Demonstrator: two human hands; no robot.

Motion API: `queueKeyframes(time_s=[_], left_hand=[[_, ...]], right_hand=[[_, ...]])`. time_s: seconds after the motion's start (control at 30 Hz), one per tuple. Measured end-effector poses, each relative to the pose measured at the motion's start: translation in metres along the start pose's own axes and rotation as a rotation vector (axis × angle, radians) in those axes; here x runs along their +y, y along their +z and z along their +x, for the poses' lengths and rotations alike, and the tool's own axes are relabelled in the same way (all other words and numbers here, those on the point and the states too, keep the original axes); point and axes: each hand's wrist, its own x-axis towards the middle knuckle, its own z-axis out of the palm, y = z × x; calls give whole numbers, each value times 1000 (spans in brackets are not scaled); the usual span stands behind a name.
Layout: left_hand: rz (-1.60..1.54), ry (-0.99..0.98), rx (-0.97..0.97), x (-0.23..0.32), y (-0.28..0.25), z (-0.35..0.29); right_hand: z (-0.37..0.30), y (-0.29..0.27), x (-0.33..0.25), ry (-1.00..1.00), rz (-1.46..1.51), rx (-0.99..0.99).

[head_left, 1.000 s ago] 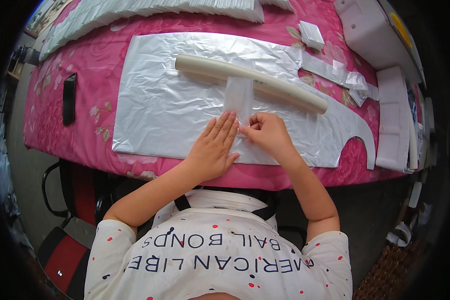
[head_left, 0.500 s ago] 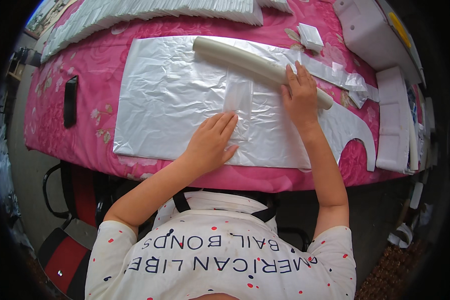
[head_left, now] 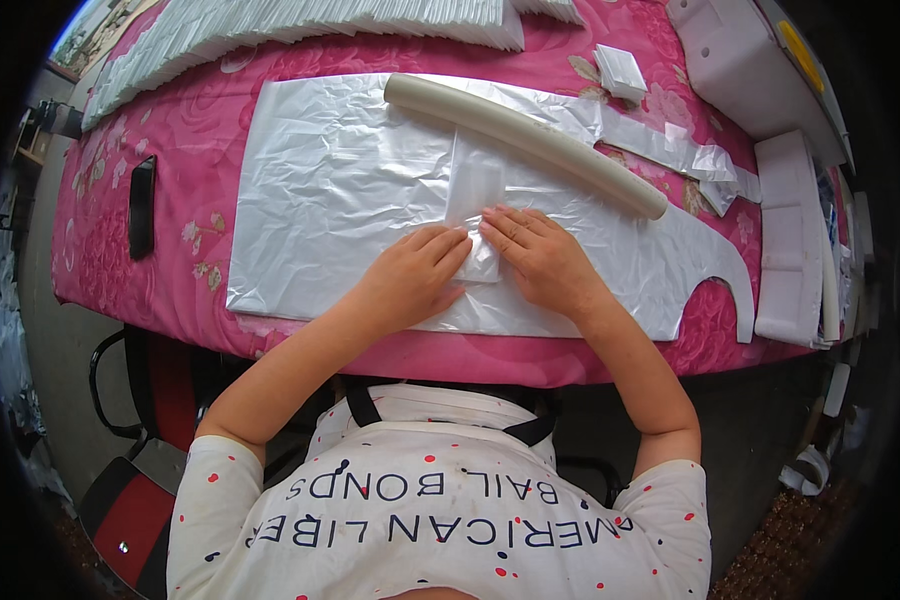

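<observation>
A shiny white plastic sheet (head_left: 340, 215), cut like an apron with a curved notch at its right end, lies flat before me. A narrow folded piece of thin white plastic (head_left: 476, 185) rests upright across its middle. My left hand (head_left: 415, 272) lies on the left edge of that piece, fingers flat and close together. From the other side my right hand (head_left: 545, 258) rests on it, fingers slightly bent and lying on the plastic. Neither hand visibly grasps anything. A beige tube (head_left: 525, 133) lies slanted over the sheet's far side, apart from both hands.
Pink flowered cloth (head_left: 100, 240) covers the table. A long row of folded white plastic packets (head_left: 300, 25) stands along the far side, with a small packet stack (head_left: 621, 74) to its right. A black oblong object (head_left: 142, 207) lies left; white foam boxes (head_left: 785, 235) stand right.
My right hand has left the tube and come left and nearer, onto the folded plastic piece beside my left hand. The tube and left hand have hardly moved.
</observation>
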Motion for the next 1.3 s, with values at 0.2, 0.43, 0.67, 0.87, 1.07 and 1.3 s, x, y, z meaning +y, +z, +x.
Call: queueKeyframes(time_s=[0.2, 0.43, 0.67, 0.87, 1.07, 1.3], left_hand=[[56, 60, 7, -5, 0, 0], [-108, 66, 37, 1, 3, -10], [-48, 162, 2, 23, -1, -43], [-203, -26, 52, 24, 5, -42], [-418, -522, 44, 31, -3, -17], [-438, -741, 47, 15, 0, 2]], right_hand=[[5, -2, 2, -11, 48, 34], [1, -5, -1, -35, 168, 84], [-30, 1, -38, -62, 309, 72], [-32, 3, -42, 133, 441, 124], [-8, -4, -37, 714, 662, -67], [19, -8, -20, 973, 795, -349]])
